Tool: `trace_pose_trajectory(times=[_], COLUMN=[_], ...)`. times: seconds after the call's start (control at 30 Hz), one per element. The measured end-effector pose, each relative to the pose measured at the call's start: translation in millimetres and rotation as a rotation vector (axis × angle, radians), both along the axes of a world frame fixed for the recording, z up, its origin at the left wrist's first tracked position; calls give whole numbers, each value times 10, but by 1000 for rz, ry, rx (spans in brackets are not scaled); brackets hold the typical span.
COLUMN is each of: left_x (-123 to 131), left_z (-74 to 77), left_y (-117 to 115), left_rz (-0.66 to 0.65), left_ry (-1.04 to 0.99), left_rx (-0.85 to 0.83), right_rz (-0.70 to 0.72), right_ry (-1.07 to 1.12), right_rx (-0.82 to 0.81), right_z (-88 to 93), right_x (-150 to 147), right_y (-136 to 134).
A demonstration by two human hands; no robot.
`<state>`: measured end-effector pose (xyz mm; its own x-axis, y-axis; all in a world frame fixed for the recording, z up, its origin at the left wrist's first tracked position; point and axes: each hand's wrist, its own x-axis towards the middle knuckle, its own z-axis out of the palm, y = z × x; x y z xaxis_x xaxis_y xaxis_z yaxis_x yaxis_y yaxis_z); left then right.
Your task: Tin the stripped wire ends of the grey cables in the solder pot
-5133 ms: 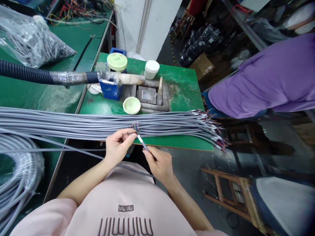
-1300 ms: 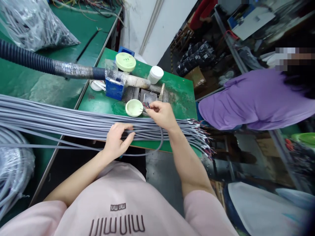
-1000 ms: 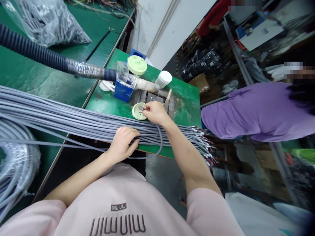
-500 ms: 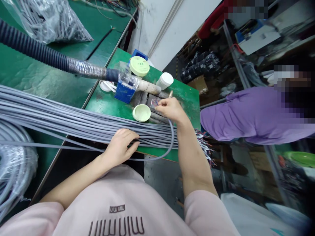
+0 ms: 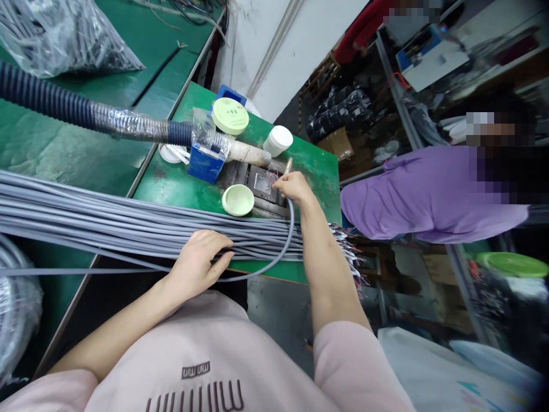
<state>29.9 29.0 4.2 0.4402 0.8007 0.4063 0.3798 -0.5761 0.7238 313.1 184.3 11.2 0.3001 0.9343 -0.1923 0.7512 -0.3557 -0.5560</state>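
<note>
From my feed, the grey cable (image 5: pixel 293 220) loops right of centre, its end pinched by the right hand (image 5: pixel 294 187) beside the square block (image 5: pixel 263 183), arm stretched forward. The left hand (image 5: pixel 198 260), thumb and fingers parted, lies over the cable bundle (image 5: pixel 150 224); its palm hides what's beneath.

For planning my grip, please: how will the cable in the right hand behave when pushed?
The cable is probably springy rather than limp, as it leaves the right hand in a smooth, unkinked curve. Its wires look floppier and likely bend easily, being thin and splayed.
</note>
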Motion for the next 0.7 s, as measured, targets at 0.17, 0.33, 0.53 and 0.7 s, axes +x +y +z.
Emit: trace_pose_trajectory(times=[0.17,0.33,0.53,0.7], left_x=[-1,-10,74,410], left_z=[18,14,-7,-24], left_y=[3,8,-10,-36], left_rz=[-5,-5,104,16], left_ry=[23,22,-288,-833], left_rx=[-23,-39,-173,-727], right_rz=[-19,-37,76,139], right_ry=[-9,19,505,902], right_rx=[-7,-4,120,149], right_z=[-70,13,434,501], right_x=[16,-5,-225,-685], right_y=[43,17,-644,-1414])
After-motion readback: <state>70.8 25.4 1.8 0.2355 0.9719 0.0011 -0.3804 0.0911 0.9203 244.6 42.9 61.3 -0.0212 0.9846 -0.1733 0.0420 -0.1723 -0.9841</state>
